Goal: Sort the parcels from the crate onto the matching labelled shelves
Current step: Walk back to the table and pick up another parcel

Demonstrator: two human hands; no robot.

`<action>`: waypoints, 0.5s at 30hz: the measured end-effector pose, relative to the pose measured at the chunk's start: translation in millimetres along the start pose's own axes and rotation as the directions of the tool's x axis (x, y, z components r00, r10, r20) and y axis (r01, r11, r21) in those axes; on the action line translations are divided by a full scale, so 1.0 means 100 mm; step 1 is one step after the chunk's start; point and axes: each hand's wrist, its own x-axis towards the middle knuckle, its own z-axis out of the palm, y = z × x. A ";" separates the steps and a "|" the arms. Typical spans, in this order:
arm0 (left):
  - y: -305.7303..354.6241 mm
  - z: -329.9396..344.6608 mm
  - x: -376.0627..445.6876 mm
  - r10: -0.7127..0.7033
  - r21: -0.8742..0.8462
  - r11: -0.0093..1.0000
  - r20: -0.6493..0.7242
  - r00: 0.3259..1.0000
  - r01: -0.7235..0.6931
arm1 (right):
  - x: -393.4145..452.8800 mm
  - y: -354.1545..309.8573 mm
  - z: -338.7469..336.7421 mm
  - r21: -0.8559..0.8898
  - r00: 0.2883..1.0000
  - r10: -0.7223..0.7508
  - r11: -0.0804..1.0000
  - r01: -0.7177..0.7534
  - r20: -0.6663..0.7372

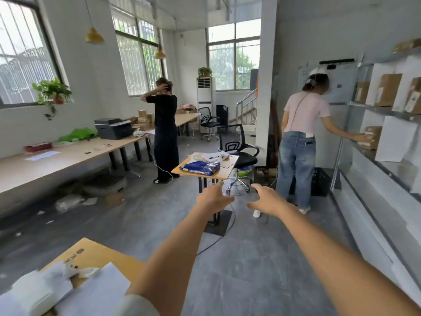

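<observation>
Both hands empty, fingers spread: left hand [213,197] at 6 o'clock, right hand [266,200] beside it. Turn toward the shelves [385,110] at 3 o'clock; the crate [320,182], probably the dark one below, needs a two-handed lift

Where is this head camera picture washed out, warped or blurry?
Head view: daylight blows out the windows, so detail outside is pale; the wide lens bends the shelves and long table near the edges; the papers at bottom left are soft; both empty hands, left hand and right hand, look slightly blurred.
</observation>
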 end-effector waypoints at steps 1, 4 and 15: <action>-0.03 -0.02 0.11 -0.025 0.019 1.000 -0.016 1.000 0.025 | 0.18 -0.03 0.01 -0.009 0.999 -0.032 0.999 0.032 0.016; -0.10 -0.05 0.50 -0.110 0.039 0.993 -0.060 0.992 0.112 | 0.74 -0.06 0.01 -0.016 0.993 -0.106 0.994 0.107 0.054; -0.60 -0.07 1.70 -0.339 -0.012 0.940 -0.149 0.929 0.341 | 2.51 -0.37 0.21 -0.024 0.926 -0.330 0.940 0.340 0.180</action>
